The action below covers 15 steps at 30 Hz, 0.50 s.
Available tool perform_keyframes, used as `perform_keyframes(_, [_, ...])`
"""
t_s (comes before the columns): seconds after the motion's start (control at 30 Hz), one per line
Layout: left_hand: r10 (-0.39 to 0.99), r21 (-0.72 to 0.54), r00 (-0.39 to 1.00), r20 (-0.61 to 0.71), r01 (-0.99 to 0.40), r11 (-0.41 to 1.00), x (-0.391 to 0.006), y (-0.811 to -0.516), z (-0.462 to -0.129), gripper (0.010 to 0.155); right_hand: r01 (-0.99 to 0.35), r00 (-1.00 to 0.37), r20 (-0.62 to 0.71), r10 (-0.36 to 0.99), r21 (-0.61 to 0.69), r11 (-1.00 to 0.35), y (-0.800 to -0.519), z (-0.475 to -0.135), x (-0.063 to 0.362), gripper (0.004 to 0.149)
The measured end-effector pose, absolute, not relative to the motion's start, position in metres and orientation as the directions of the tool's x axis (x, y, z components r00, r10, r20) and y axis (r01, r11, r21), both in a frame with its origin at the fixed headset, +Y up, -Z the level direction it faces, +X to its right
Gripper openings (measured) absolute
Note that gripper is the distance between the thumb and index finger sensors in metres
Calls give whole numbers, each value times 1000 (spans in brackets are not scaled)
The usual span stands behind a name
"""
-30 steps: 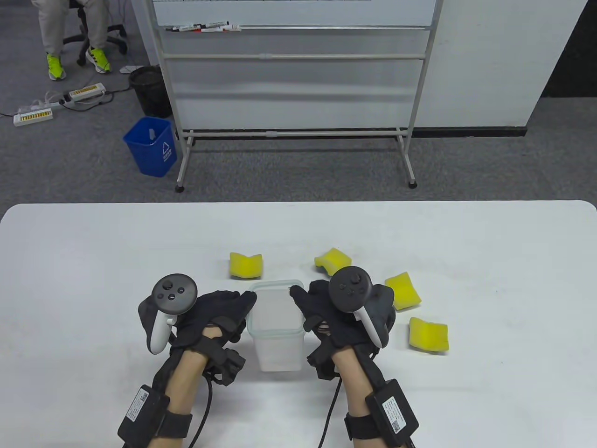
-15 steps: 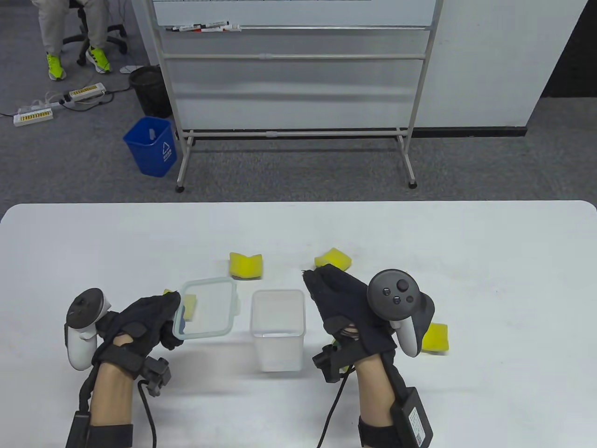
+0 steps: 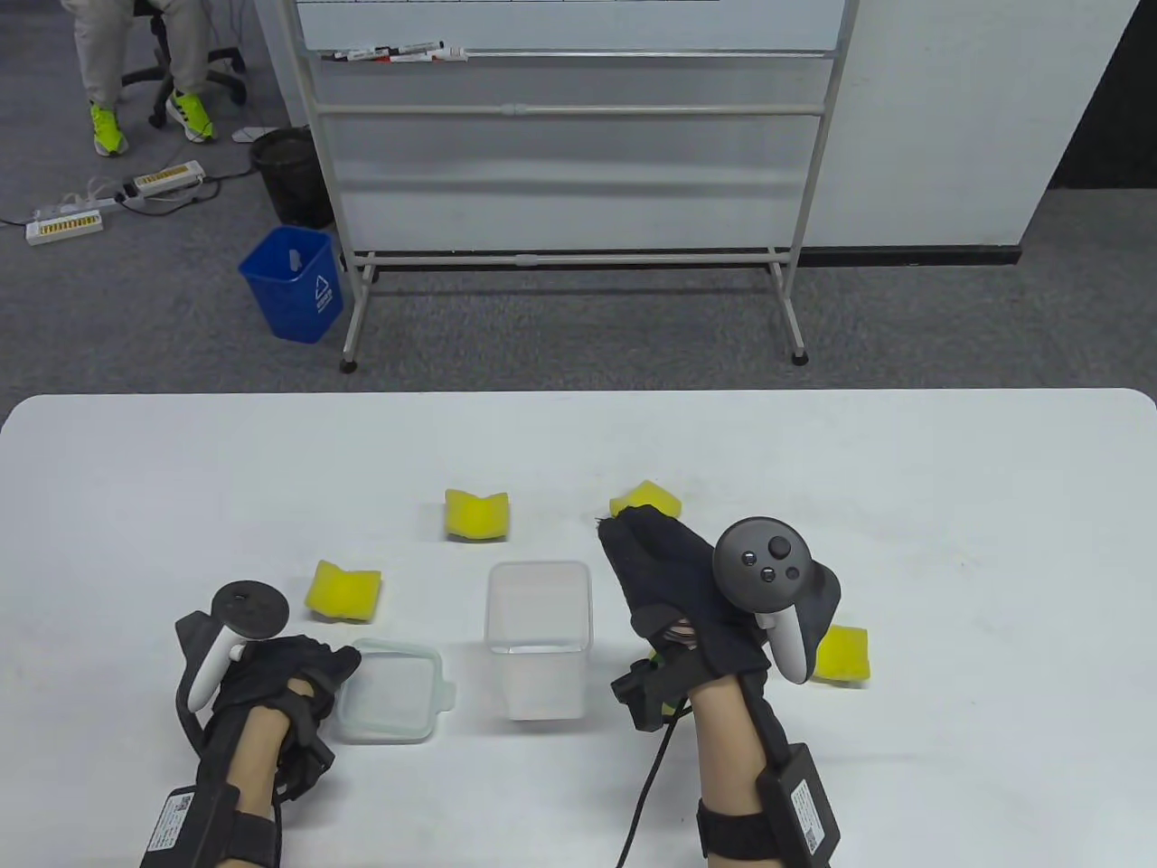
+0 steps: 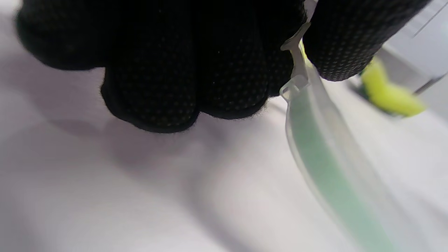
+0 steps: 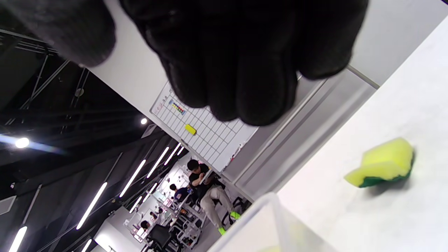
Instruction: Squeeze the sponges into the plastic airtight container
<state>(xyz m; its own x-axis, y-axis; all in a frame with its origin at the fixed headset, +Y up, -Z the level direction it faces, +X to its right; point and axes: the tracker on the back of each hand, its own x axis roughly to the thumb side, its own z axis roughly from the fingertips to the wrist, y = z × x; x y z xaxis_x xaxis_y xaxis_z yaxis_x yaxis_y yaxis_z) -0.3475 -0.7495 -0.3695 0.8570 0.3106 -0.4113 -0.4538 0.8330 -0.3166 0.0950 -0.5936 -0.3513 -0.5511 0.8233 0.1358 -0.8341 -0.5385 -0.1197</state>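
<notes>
The clear plastic container (image 3: 538, 633) stands open at the table's front centre. Its lid (image 3: 390, 692) lies low over the table to the left. My left hand (image 3: 336, 674) pinches the lid's left edge; in the left wrist view the thumb and fingers (image 4: 196, 87) grip the lid's rim (image 4: 315, 147). My right hand (image 3: 646, 551) is flat and empty just right of the container, its fingertips near a yellow sponge (image 3: 644, 497). Other sponges lie at the back centre (image 3: 476, 515), left (image 3: 343, 592) and right (image 3: 842, 653).
The right wrist view shows the container's rim (image 5: 266, 217) and a yellow-green sponge (image 5: 381, 164) on the white table (image 3: 949, 542). A whiteboard stand (image 3: 578, 258) and a blue bin (image 3: 294, 282) are on the floor beyond the table's far edge.
My left hand took the lid off the container, carried it left and brought it down to the table. My right hand left the container's rim and moved right, covering one sponge.
</notes>
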Motion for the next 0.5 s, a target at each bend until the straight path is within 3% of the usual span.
perform_keyframes(0.2, [28,-380,909,-415,-201,903,-333,-750,-372,54,-838,-545,136,827,-117,-533,-593,-351,95,69])
perform_keyframes(0.33, [-85,-319,896,-435,-65,946,-319,-726,-367,58,-845,-534,133,835,-119,-522,-593,-351,98,69])
perform_keyframes(0.4, [-85,-202,899,-429,-3,979,-309,-704,-363,57,-849,-528,133,839,-121,-515,-593,-350,99,69])
perform_keyframes(0.5, [48,-56,970,-238,-63,996,-288,-689,-366,54,-853,-520,139,843,-119,-507,-592,-350,99,69])
